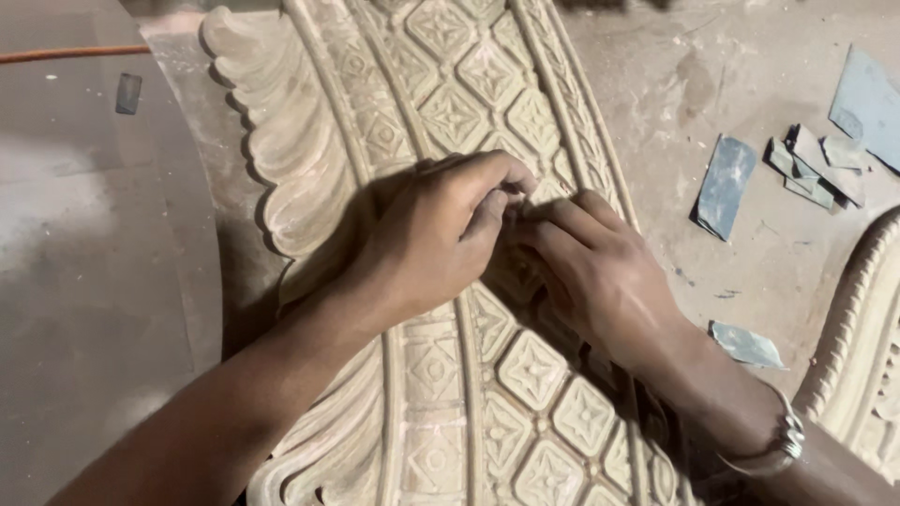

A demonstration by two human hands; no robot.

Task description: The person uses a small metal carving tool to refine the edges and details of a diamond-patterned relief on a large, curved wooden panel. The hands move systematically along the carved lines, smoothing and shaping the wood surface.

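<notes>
A long curved carved wooden panel (441, 94) with diamond flower motifs, beaded bands and a scalloped leaf edge runs from top to bottom of the head view. My left hand (431, 234) rests on its middle with fingers curled, pinching something small at the fingertips that I cannot make out. My right hand (591, 272) lies beside it, fingertips touching the left hand's fingertips on the carving. A metal bracelet (783, 440) is on my right wrist.
Several scraps of grey-blue sandpaper (724, 186) lie on the dusty surface at the right. Another carved piece (858, 347) shows at the right edge. A dark flat board (84, 234) lies left, with an orange cord (66, 54) across it.
</notes>
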